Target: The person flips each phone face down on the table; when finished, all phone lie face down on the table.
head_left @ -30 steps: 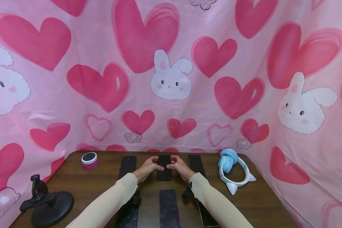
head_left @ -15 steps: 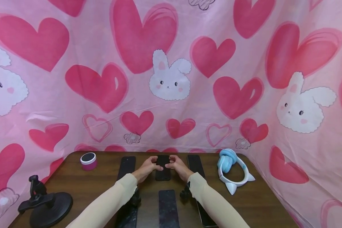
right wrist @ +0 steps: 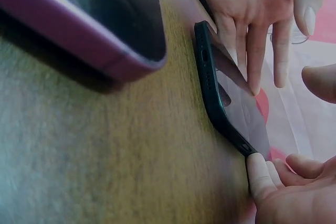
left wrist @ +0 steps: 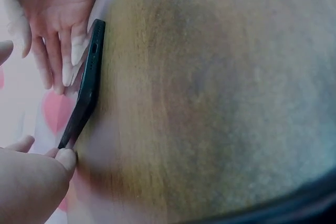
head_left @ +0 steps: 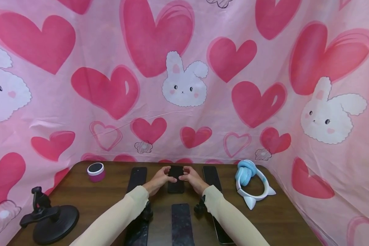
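A person's left hand (head_left: 159, 179) and right hand (head_left: 193, 179), fingers uncurled, touch opposite edges of a phone (head_left: 176, 187) on the worktop (head_left: 101, 191), apparently to steady it between flanking phones (head_left: 212, 175).

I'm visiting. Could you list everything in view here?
Middle phones: 2, dark, one nearer, one farther.
Side phones: probably 4, dark, two each side, partly hidden.
Tub: 1, magenta and white, far left.
Stand: 1, black, near left.
Headphones: 1 pair, blue and white, right.
Table: 1, brown, beneath.
Cloth: at least 1, pink, patterned, behind.
Sleeves: 2, cream, over table.
Wrist cameras: 2, black, at sleeve ends.
Hands: 2, bare, either side of farther middle phone.
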### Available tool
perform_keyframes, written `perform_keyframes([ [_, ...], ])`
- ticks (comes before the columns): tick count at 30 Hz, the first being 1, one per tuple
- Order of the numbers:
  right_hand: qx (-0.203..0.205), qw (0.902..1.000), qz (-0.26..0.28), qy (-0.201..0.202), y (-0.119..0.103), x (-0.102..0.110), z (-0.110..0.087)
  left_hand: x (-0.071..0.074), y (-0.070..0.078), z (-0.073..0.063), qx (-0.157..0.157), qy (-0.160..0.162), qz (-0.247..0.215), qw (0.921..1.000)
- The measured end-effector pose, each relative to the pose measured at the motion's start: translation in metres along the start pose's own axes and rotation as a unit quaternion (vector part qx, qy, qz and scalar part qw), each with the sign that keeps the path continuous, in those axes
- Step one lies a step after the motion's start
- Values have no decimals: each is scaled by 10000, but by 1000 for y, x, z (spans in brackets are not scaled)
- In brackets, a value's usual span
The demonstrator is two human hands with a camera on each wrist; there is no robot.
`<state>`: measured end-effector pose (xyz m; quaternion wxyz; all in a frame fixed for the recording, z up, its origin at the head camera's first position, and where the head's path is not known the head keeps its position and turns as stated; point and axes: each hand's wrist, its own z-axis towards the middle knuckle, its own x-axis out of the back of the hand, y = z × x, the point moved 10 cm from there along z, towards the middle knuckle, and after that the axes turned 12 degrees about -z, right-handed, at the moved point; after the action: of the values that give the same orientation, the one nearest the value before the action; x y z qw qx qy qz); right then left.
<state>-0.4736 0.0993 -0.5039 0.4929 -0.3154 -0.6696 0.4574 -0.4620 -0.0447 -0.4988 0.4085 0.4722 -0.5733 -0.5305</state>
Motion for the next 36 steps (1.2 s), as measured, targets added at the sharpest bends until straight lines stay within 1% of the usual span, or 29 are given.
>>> perform_keyframes([
  [4,-7,10000,9,26,0,0,0,1,0,0,-36,25,-148,9999],
  [10,-18,9999,-119,38,-2,-2,0,-1,3,0,-51,-78,-632,9980],
  [13,83,9995,-298,60,-6,-4,0,0,6,-1,-97,-48,-820,9966],
  [16,214,9984,-522,88,-10,-7,0,3,9,-1,-194,53,-968,9951],
  [21,416,9972,-616,70,-20,-12,1,4,13,1,-251,121,-1218,9922],
  [25,518,9976,-467,-17,-30,-13,-2,-1,22,1,-336,31,-1547,9874],
  [30,560,9983,48,-126,-40,-9,-7,-7,31,0,-393,-225,-1867,9814],
  [33,481,9980,329,-240,-40,-9,-9,-11,32,0,-369,-426,-1891,9803],
  [36,411,9979,415,-272,-36,-9,-11,-15,28,0,-311,-540,-1816,9814],
])
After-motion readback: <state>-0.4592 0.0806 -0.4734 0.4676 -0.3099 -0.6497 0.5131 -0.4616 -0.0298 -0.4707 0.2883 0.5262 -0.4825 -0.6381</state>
